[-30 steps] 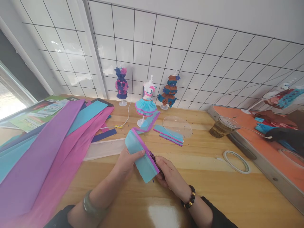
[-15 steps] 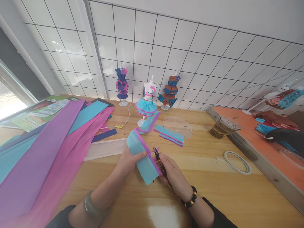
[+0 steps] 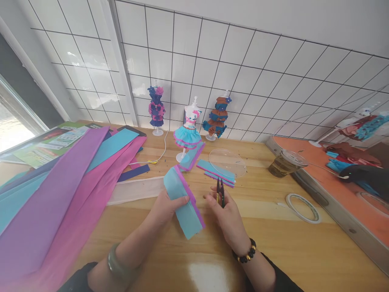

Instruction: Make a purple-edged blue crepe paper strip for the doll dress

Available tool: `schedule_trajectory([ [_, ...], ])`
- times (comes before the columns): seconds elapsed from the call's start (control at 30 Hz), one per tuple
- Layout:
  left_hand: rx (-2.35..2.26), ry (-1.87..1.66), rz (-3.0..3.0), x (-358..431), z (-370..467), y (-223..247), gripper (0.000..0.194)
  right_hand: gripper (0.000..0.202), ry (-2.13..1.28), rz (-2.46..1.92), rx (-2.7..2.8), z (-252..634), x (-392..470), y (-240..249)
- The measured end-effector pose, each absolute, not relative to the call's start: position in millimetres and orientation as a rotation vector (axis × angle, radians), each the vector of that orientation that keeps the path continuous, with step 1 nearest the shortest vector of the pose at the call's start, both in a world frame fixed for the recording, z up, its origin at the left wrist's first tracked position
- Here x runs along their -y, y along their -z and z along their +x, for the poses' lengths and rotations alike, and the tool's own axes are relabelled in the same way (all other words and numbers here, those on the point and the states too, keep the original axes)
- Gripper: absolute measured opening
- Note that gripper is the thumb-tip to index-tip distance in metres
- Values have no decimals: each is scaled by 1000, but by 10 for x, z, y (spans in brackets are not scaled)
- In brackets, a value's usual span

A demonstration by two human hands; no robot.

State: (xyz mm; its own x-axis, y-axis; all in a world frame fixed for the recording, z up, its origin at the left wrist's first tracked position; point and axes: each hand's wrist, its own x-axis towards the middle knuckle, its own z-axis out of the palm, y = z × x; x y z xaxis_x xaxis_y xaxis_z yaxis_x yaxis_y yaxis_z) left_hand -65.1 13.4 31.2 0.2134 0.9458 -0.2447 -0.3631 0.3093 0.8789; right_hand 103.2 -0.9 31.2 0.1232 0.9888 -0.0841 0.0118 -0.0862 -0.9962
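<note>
My left hand is closed on a blue strip with a purple edge, the thumb pressed flat on its face. The strip looks like paper or thin fabric and slants over the table. My right hand is wrapped round small dark thread snips, their two blades pointing away from me and slightly apart. A gap separates the snips from the strip. Beyond the strip stands a small dress form in a blue skirt with purple trim. Some folded blue and purple pieces lie behind my right hand.
Long purple, blue and pink sheets cover the left side of the wooden table. Two more dressed forms stand by the tiled wall. A clear disc, a lidded cup and a tape roll lie rightward, near an orange board.
My right hand has moved away from the strip's purple edge, to the right, and the snips now point up. A thin purple scrap at the blades no longer shows. My left hand has barely moved.
</note>
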Motion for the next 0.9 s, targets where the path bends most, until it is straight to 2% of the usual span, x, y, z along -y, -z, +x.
schedule_trajectory([
  [0.23, -913, -985, 906, -122, -620, -268, 30, 39, -1282, -1343, 1359, 979, 45, -303],
  [0.57, -908, -950, 810, -120, -642, -248, 40, 29, -1296, -1313, 1410, 972, 75, -342],
  [0.9, -892, -959, 739, -115, -642, -264, 42, 37, -1292, -1401, 1332, 929, 63, -345],
])
